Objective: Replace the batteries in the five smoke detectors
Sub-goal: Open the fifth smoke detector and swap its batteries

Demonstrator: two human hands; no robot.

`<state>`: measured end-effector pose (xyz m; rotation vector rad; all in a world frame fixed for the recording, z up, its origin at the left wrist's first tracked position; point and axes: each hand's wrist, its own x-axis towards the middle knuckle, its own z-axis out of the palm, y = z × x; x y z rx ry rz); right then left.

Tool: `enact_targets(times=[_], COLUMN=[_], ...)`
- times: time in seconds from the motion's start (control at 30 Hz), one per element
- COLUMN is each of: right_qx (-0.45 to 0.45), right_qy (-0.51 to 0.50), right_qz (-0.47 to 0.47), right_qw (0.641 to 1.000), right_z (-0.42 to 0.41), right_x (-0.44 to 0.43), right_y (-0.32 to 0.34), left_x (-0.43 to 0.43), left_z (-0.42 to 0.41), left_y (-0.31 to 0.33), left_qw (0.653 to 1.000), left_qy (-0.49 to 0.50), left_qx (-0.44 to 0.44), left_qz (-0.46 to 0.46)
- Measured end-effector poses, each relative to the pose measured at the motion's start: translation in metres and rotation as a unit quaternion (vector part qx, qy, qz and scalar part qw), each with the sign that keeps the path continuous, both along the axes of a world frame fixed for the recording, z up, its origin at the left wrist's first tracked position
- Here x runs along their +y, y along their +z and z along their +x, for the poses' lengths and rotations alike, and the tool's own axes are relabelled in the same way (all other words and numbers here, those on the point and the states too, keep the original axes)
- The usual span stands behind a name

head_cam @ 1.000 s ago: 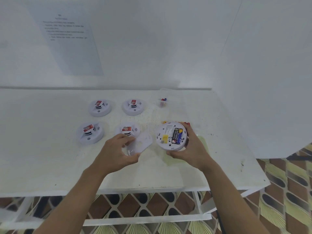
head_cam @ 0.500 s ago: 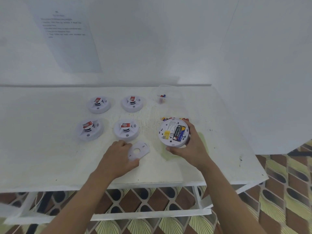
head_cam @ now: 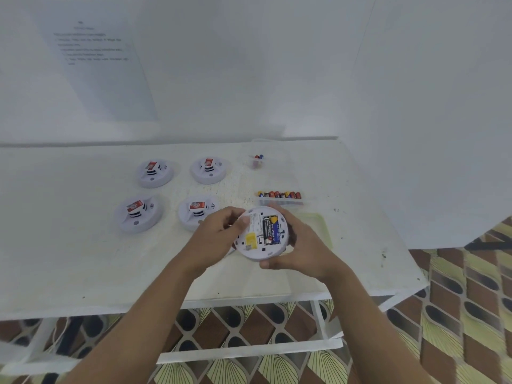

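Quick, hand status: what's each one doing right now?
Left hand: fingers curled on the smoke detector's left edge, thumb on its back.
Right hand: grips the same detector by its right rim.

Prob. test rm: white table (head_cam: pixel 69 245), wall instr. sheet (head_cam: pixel 97 67)

Wall notice (head_cam: pixel 97 70) text blurred, near detector (head_cam: pixel 192 216) partly behind left hand (head_cam: pixel 217 238), held detector (head_cam: pixel 260 234) rim under right hand (head_cam: pixel 302 250), forearms (head_cam: pixel 155 309) cropped.
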<state>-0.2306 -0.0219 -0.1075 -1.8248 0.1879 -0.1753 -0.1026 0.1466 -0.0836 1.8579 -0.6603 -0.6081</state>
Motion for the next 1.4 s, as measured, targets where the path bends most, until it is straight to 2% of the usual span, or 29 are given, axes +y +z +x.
enact_targets(times=[0.1,0.23,0.4,0.53,0.7,0.9,1.07,1.23,1.4], right_qx=[-0.011,-0.040,-0.055,-0.062,-0.066,-0.047,-0.013,-0.032,0.016], right_qy=[-0.023,-0.087,-0.157,-0.196,-0.242,-0.154,-0.116,-0.125,-0.018], right_qz=[0.030,0.045,0.100,0.109,0.100,0.081,0.028,0.020,0.016], right_qw=[0.999,0.994,0.981,0.973,0.963,0.984,0.993,0.991,1.000], right_z=[-0.002,-0.002,0.002,0.010,0.012,0.007,0.004,0.001,-0.014], right_x=[-0.006,-0.007,0.004,0.007,-0.009,-0.026,-0.031,-0.036,-0.052], right_y=[-0.001,0.000,-0.002,0.002,0.011,0.021,0.024,0.032,0.032], left_x=[-0.005,-0.015,-0.023,-0.031,-0.031,-0.028,-0.024,-0.030,-0.039], left_z=[-0.003,-0.006,-0.015,-0.026,-0.024,-0.022,-0.026,-0.035,-0.042], left_y=[0.000,-0.003,-0.008,-0.010,-0.008,0.002,0.005,0.004,0.008], left_qw=[0.994,0.968,0.951,0.945,0.967,0.979,0.993,0.992,0.992], left_qy=[0.045,0.145,0.210,0.214,0.158,0.086,0.020,0.023,0.027], left_qx=[0.063,0.139,0.134,0.155,0.140,0.106,0.063,0.057,0.041], left_qz=[-0.077,-0.152,-0.180,-0.194,-0.144,-0.153,-0.100,-0.107,-0.118])
